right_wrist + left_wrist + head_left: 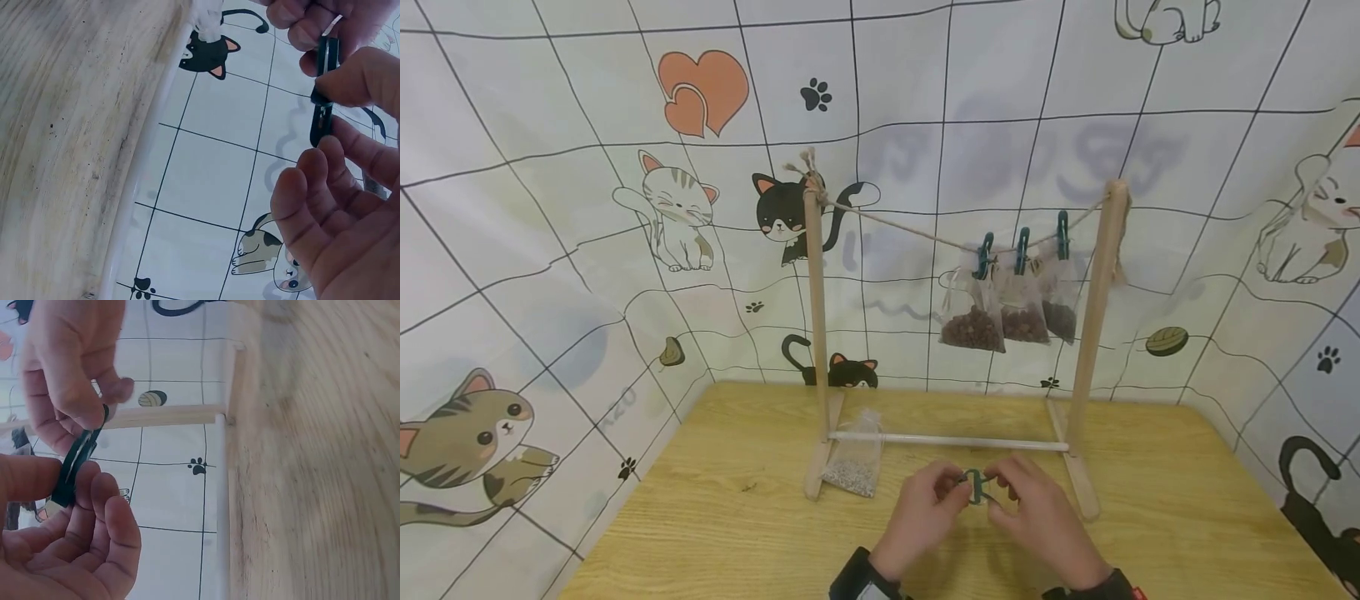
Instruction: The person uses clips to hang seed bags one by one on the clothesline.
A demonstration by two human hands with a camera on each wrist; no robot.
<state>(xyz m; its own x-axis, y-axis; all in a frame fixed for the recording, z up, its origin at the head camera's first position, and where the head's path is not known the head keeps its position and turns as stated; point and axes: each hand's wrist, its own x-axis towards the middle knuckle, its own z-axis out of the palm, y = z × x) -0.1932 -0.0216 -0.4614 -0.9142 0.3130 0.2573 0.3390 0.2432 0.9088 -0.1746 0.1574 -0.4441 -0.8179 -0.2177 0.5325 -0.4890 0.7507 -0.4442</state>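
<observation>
Hands meet over one green clothes peg [976, 486], low above the worktop [715, 533].

Left hand [921, 512] pinches one end of the peg and right hand [1045, 517] pinches the other, each grip curled tight on it; the peg is slim, dark green plastic, held just in front of the wooden rack [815, 333]. Two upright wooden posts carry one rough twine line [910, 229], and one pale rod [947, 442] joins the feet. Three more green pegs [1022, 247] clip three sheer mesh bags [973, 312] of brown pellets. One clear bag [854, 457] of grey grit leans at the left foot.
</observation>
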